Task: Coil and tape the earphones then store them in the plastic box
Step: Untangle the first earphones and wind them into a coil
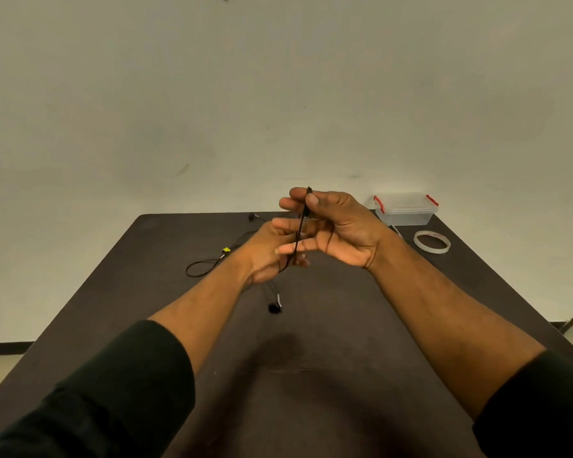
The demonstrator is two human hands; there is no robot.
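A dark table (361,375) filled the lower half of the view, with a pale wall behind it. Toward ten o'clock from the hands, the black cable of the earphones (209,264) lay looped on the tabletop, carrying a small yellow tag (226,249), and one end reached toward the far edge. An earbud (274,307) rested on the table at about six o'clock from the hands.

The left hand (272,256) was raised above the table, its fingers loosely curled with the cable running through them; whether they actually gripped it could not be told. Just beside it, at two o'clock, the right hand (338,226) pinched the upper stretch of cable between thumb and forefinger, holding it nearly upright, the other fingers curled.

At three o'clock from the right hand, a roll of clear tape (432,241) lay flat. At one o'clock from it, the plastic box (406,209), with red latches, stood at the table's far right corner.
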